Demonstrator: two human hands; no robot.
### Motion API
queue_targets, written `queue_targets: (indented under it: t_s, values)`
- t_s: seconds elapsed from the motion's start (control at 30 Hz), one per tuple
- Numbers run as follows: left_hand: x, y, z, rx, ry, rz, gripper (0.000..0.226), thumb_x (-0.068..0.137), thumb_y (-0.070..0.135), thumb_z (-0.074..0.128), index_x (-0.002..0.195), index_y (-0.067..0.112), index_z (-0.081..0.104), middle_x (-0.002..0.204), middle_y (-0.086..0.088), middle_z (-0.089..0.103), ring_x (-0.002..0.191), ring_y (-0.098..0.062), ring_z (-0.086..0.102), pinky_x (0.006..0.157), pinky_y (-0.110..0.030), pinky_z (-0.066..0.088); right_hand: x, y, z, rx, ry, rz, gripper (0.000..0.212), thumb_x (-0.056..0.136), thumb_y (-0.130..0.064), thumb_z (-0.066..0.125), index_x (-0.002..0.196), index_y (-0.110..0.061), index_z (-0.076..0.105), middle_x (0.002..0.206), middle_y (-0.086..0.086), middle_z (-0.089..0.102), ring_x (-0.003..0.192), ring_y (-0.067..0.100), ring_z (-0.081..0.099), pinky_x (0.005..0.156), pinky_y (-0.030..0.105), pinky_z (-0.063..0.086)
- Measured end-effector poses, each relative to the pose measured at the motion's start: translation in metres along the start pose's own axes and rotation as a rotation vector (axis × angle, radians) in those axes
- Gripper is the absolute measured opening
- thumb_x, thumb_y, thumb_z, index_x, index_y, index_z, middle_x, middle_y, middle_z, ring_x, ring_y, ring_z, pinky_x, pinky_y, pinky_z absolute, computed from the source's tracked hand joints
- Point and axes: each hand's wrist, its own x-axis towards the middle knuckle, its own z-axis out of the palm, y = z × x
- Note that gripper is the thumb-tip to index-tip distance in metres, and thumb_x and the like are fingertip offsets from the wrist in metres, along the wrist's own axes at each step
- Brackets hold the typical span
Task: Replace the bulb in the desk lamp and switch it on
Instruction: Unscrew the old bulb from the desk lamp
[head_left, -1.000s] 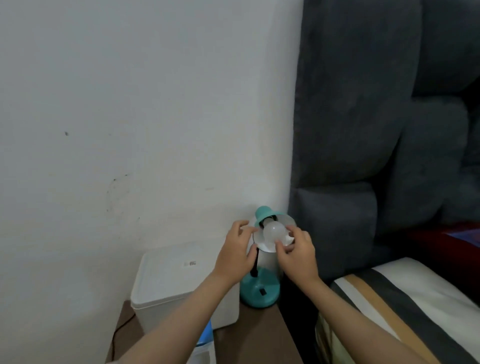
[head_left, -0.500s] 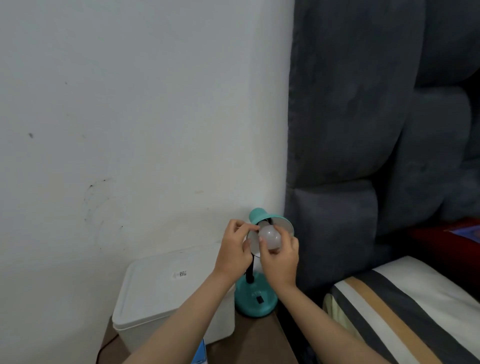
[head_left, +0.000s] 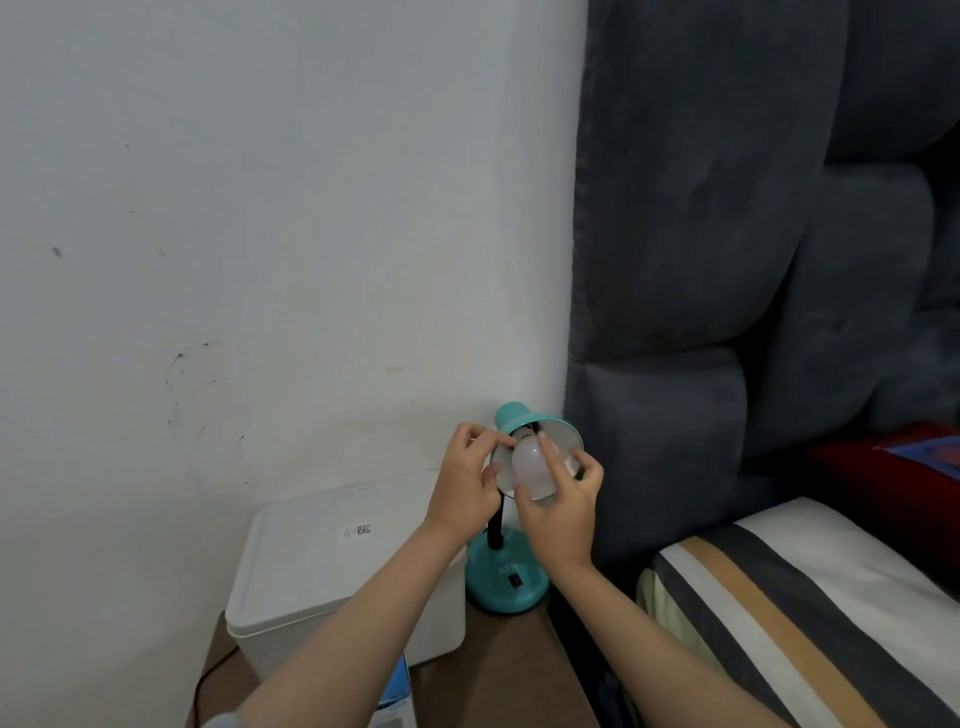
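Bedside corner, white wall, brown table (head_left: 498, 675).
1 teal desk lamp (head_left: 506, 582): landmark.
1 white bulb (head_left: 530, 462): inside lamp shade, pinched by right hand (head_left: 558, 506). Likely light, smooth, breakable; grip round the globe.
Left hand (head_left: 465, 486) grips shade rim.
1 white lidded box (head_left: 332, 561): left of lamp, crowding the elbow.
Grey headboard (head_left: 727, 260): right of lamp, close.

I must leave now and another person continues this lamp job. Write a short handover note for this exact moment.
Left hand: holds the rim of the lamp shade, steadying it.
Right hand: fingers curled round the white bulb, which sits inside the shade.
Teal lamp base stands on the bedside table, beside the white box.
Bulb is unlit; whether it is fully seated cannot be told.
Left: finish seating the bulb, switch on.
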Motion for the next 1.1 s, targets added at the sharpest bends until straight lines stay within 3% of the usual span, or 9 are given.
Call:
queue_targets:
  t_s: [0.13,0.2,0.4,0.53,0.63,0.77,0.93,1.0,1.1]
  values:
    - [0.0,0.0,0.0,0.003,-0.008,0.013,0.042,0.078,-0.013,0.052,0.104,0.018,0.062,0.1,0.001,0.046,0.095,-0.004,0.052,0.082,-0.016,0.047,-0.006,-0.011,0.0,0.166,0.085,0.269,0.064,0.081,-0.027,0.071,0.137,-0.02,0.043,0.123,0.009,0.044,0.083,0.007,0.058,0.07,0.007,0.043]
    - [0.0,0.0,0.0,0.003,-0.011,0.009,0.041,0.078,-0.013,0.052,0.103,0.017,0.062,0.1,0.0,0.046,0.094,-0.008,0.053,0.082,-0.016,0.048,0.0,-0.016,0.0,0.177,0.082,0.363,0.065,0.083,-0.034,0.068,0.138,-0.014,0.04,0.125,0.011,0.048,0.09,0.008,0.054,0.066,0.006,0.037]
    - [-0.001,0.001,0.002,-0.002,0.013,-0.017,0.042,0.076,-0.015,0.052,0.102,0.015,0.063,0.1,-0.003,0.048,0.094,-0.012,0.054,0.082,-0.009,0.043,0.005,-0.024,0.003,0.159,0.064,0.314,0.048,0.083,-0.023,0.069,0.126,-0.012,0.052,0.123,0.014,0.049,0.091,0.013,0.049,0.077,0.023,0.042]
    - [-0.001,0.0,0.003,-0.008,-0.002,-0.023,0.042,0.077,-0.015,0.052,0.103,0.016,0.063,0.101,-0.001,0.046,0.096,-0.013,0.054,0.085,-0.018,0.048,-0.001,-0.015,0.004,0.162,0.051,0.215,0.048,0.077,-0.002,0.07,0.121,-0.019,0.059,0.13,0.008,0.038,0.114,0.019,0.048,0.095,0.029,0.044]
    - [-0.001,0.001,0.004,-0.011,0.002,-0.019,0.043,0.077,-0.015,0.052,0.103,0.017,0.063,0.101,0.0,0.046,0.097,-0.012,0.054,0.085,-0.025,0.051,-0.007,-0.012,0.007,0.198,0.116,0.231,0.054,0.075,-0.007,0.074,0.124,-0.02,0.055,0.13,0.007,0.037,0.113,0.022,0.052,0.095,0.03,0.046]
    - [-0.002,0.001,0.003,-0.013,0.003,-0.018,0.043,0.077,-0.015,0.051,0.103,0.018,0.062,0.102,-0.001,0.046,0.097,-0.014,0.055,0.085,-0.03,0.052,-0.007,-0.02,0.01,0.33,0.187,0.408,0.061,0.08,-0.026,0.072,0.131,-0.016,0.042,0.129,0.012,0.043,0.093,0.018,0.059,0.066,0.011,0.046]
    - [-0.002,0.003,0.002,-0.011,-0.026,-0.028,0.044,0.076,-0.016,0.051,0.104,0.016,0.062,0.103,0.0,0.046,0.099,-0.012,0.054,0.086,-0.033,0.053,-0.002,-0.024,0.011,0.251,0.143,0.375,0.051,0.086,-0.025,0.066,0.131,-0.012,0.047,0.128,0.01,0.044,0.085,0.007,0.051,0.061,0.003,0.038]
    - [-0.002,0.003,0.002,-0.006,-0.023,-0.029,0.044,0.075,-0.016,0.051,0.103,0.017,0.061,0.102,0.001,0.046,0.098,-0.011,0.053,0.085,-0.033,0.053,-0.003,-0.024,0.012,0.234,0.132,0.324,0.044,0.084,-0.016,0.067,0.126,-0.015,0.052,0.122,0.006,0.04,0.083,0.009,0.056,0.07,0.005,0.042]
    - [-0.001,0.002,0.002,-0.003,-0.03,-0.023,0.044,0.075,-0.017,0.05,0.102,0.016,0.061,0.102,0.001,0.046,0.096,-0.01,0.052,0.084,-0.034,0.054,-0.006,-0.016,0.015,0.189,0.109,0.247,0.044,0.078,0.004,0.066,0.116,-0.019,0.061,0.125,0.007,0.037,0.11,0.025,0.053,0.09,0.023,0.044]
